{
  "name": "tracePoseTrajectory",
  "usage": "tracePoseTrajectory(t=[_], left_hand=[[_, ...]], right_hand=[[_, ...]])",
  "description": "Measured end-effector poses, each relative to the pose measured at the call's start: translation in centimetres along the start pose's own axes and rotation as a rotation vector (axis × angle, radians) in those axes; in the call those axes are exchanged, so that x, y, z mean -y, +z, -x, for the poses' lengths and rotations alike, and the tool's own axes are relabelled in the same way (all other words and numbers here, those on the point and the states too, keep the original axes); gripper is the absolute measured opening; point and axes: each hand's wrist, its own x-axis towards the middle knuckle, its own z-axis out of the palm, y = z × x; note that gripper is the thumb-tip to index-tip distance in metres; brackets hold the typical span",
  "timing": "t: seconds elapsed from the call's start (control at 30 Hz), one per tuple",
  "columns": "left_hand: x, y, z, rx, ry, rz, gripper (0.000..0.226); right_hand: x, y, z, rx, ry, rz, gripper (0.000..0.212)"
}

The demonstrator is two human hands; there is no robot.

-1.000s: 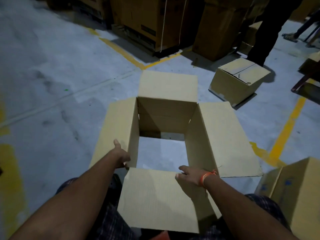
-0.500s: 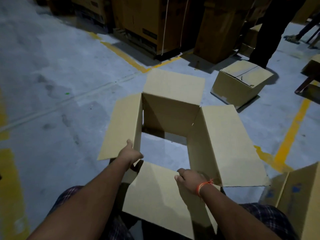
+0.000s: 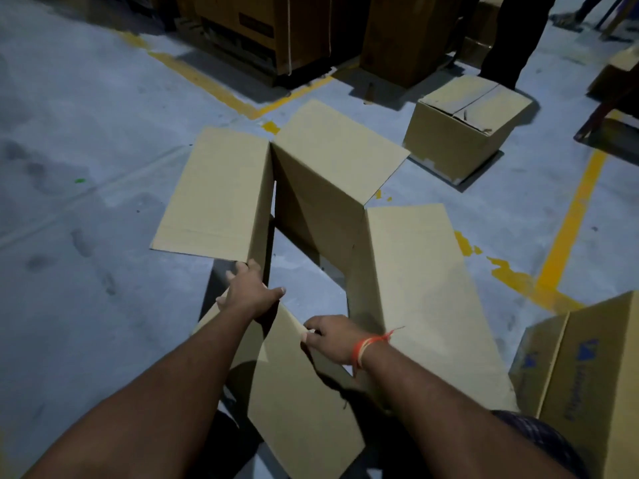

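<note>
i have the left hand [image 3: 249, 293] curled over the near left corner of the cardboard box [image 3: 321, 209]. it holds the edge where the left flap [image 3: 214, 191] meets the wall, and its fingertips slip under the flap, out of my sight. the right hand [image 3: 333, 337] pinches the top edge of the near flap [image 3: 297, 392] with its fingers folded over the card. i can't make out its thumb. an orange thread [image 3: 363, 349] is tied at that wrist.

the box sits mid-frame on the floor [image 3: 86, 133], skewed into a narrow slanted shape with its flaps splayed out. the far flap [image 3: 339, 146] points to the upper middle and the right flap [image 3: 422, 288] runs down toward the lower right. bare floor shows through its open middle. the feet of the walls are in shadow, so from here i can't tell how they meet the ground. both forearms cover part of the near flap, and the bottom edge of the frame cuts it off.

the floor is grey concrete, scuffed and blotchy, with yellow painted lines [image 3: 570, 216] in the upper middle and at the right, and a green speck [image 3: 80, 180] at the left. a closed carton [image 3: 466, 129] stands at the upper right, well apart from my box. a printed carton [image 3: 587, 368] is cut off at the lower right, its blue lettering too blurred to read. along the top edge are dark stacked cartons [image 3: 276, 25] and a person's dark trouser leg [image 3: 515, 36], both cropped. the light is dim.
</note>
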Motion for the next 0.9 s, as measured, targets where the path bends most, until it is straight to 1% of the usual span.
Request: tracePoseTrajectory(t=[0.07,0.1,0.2,0.3,0.4,0.47,0.57,0.63,0.73,0.83,0.9], left_hand=[[-0.1,0.5,-0.6,0.002,0.026,-0.003,0.094],[-0.1,0.7,-0.9,0.0,0.033,0.006,0.094],[0.0,0.7,-1.4,0.003,0.049,0.053,0.101],[0.6,0.7,-1.5,0.021,0.054,0.086,0.111],[0.9,0.4,-1.3,0.023,0.08,0.183,0.116],[1.3,0.3,-1.5,0.032,0.094,0.273,0.113],[1.9,0.1,-1.8,0.049,0.072,0.337,0.109],[2.1,0.1,-2.0,0.053,0.052,0.337,0.112],[2.2,0.1,-2.2,0.062,0.038,0.359,0.113],[2.0,0.2,-2.4,0.081,0.061,0.383,0.099],[1.7,0.1,-2.6,0.101,0.098,0.392,0.089]], right_hand=[[-0.5,-2.4,0.8,0.01,-0.018,-0.007,0.045],[-0.9,-3.8,1.4,-0.019,-0.013,-0.013,0.046],[-3.2,-7.8,3.0,-0.18,0.032,-0.026,0.046],[-6.5,-10.6,4.1,-0.37,0.099,-0.044,0.041],[-10.3,-12.3,4.9,-0.495,0.232,-0.086,0.039],[-12.5,-12.8,5.2,-0.531,0.343,-0.116,0.041],[-14.8,-13.0,5.6,-0.567,0.524,-0.284,0.035],[-15.7,-12.9,5.8,-0.568,0.579,-0.407,0.029],[-15.9,-12.6,5.9,-0.556,0.51,-0.522,0.027],[-15.2,-12.6,6.0,-0.595,0.389,-0.558,0.024],[-13.9,-12.8,6.1,-0.59,0.28,-0.607,0.021]])
